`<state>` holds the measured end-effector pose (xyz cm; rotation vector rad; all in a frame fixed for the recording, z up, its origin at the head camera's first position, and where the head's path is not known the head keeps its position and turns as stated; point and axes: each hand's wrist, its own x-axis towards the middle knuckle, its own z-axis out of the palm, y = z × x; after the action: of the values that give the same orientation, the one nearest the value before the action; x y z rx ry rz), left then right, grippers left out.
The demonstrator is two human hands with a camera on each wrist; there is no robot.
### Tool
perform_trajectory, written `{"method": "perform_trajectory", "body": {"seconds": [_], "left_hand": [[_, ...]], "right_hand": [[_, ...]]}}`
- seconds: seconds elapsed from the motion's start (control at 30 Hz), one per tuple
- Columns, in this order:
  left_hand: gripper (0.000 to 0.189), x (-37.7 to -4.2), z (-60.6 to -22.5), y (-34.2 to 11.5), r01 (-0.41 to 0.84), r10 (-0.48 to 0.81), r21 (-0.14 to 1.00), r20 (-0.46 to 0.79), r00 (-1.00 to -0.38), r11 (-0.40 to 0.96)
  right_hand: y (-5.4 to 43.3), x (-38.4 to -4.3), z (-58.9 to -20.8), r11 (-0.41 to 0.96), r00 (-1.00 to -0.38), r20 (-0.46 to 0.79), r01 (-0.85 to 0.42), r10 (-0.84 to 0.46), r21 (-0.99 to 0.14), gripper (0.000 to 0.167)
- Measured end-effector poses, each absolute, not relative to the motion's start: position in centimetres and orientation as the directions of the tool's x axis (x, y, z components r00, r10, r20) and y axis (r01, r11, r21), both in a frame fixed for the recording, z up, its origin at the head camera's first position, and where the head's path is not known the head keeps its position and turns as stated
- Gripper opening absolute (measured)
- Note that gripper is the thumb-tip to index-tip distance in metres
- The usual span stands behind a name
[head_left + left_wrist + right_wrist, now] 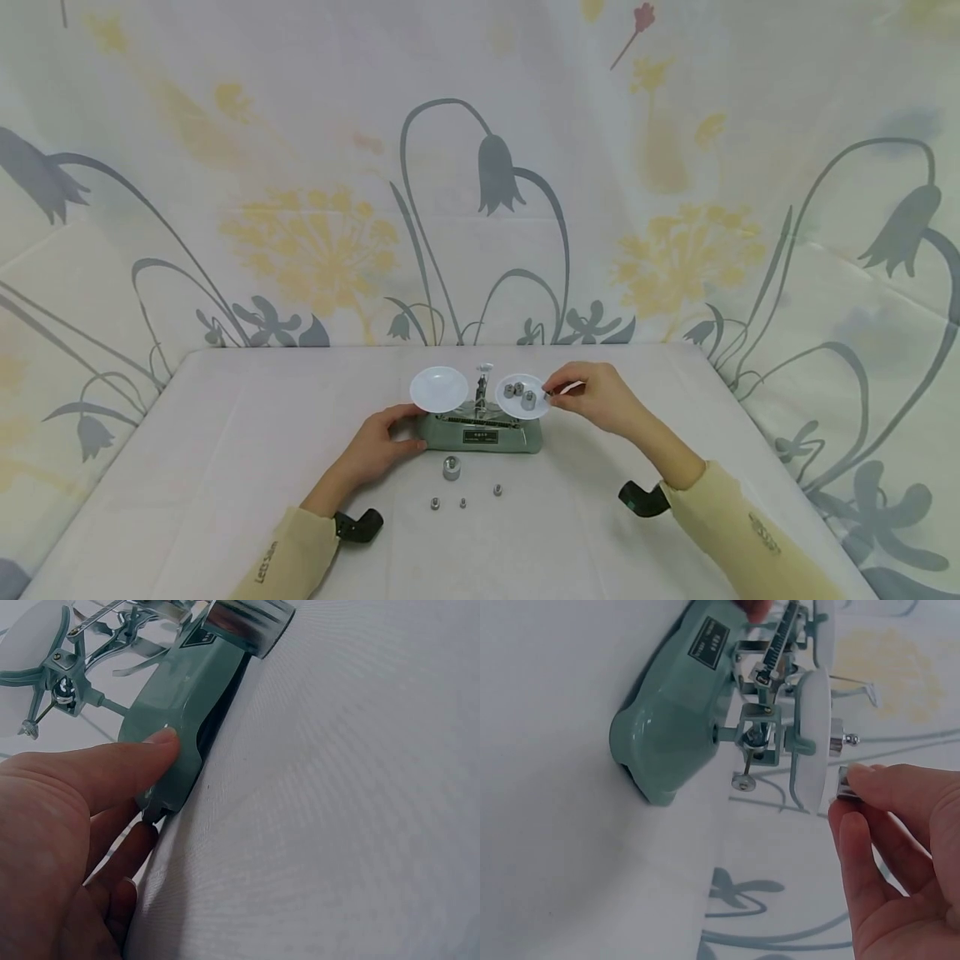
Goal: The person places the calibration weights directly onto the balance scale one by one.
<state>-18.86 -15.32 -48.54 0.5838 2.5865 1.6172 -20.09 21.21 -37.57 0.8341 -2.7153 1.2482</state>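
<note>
A pale green balance scale (442,435) with two white pans stands on the table. My left hand (377,450) grips the left end of its base, thumb on the front face and fingers behind, as the left wrist view shows. Several metal weights (528,401) sit on the right pan (513,408); the left pan (438,388) holds nothing. At the right pan's outer edge, my right hand (603,400) pinches a small metal weight (845,784) between thumb and fingers. In the right wrist view this weight is just beside the pan; whether it touches cannot be told.
In front of the scale stand a larger metal weight (451,468) and three small ones, including one to the right (497,490). A white cloth covers the table (600,533). Behind hangs a flower-patterned curtain (465,250).
</note>
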Motion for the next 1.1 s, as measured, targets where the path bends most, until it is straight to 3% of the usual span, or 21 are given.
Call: {"method": "perform_trajectory", "body": {"seconds": [0.5, 1.1], "left_hand": [[0.048, -19.0, -48.7, -15.3, 0.304, 0.337, 0.868, 0.172, -0.926, 0.393], [0.048, -19.0, -48.7, -15.3, 0.322, 0.342, 0.866, 0.191, -0.92, 0.382]], "right_hand": [[20.5, -21.3, -36.9, 0.569, -0.81, 0.21, -0.544, -0.548, -0.617, 0.015], [19.7, -21.9, -37.0, 0.592, -0.808, 0.157, -0.533, -0.567, -0.605, 0.015]]}}
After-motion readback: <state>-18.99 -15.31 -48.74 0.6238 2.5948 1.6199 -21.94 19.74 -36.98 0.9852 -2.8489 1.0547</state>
